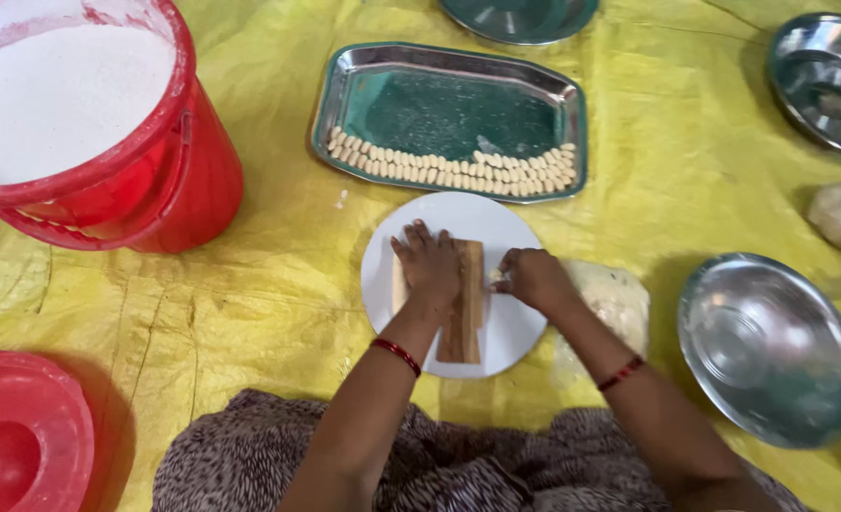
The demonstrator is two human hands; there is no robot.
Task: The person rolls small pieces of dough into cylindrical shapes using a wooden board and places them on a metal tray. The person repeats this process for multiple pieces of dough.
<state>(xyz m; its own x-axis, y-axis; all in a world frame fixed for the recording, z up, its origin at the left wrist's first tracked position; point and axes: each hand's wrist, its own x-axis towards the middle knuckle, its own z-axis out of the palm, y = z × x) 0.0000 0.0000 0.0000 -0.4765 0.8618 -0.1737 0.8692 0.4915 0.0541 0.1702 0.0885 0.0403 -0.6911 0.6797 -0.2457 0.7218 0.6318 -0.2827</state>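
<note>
Left hand (428,263) lies flat, fingers spread, hiding much of a ridged wooden board (463,327) on a white plate (515,332); right hand (531,277) pinches a tiny, barely visible dough piece (495,275).

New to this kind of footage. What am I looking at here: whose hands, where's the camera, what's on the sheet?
There is no machine: one camera sits on a person's head and looks down at their own two bare hands. The person sits on a yellow sheet. The left hand lies flat on a small wooden board that rests on a white round plate. The right hand pinches something small and pale at the board's edge; what it is I cannot tell. Beyond the plate, a steel tray holds rows of small pale shaped pieces. A lump in a clear bag lies beside the right wrist. A red bucket of white powder stands at the left, and steel bowls at the right.
</note>
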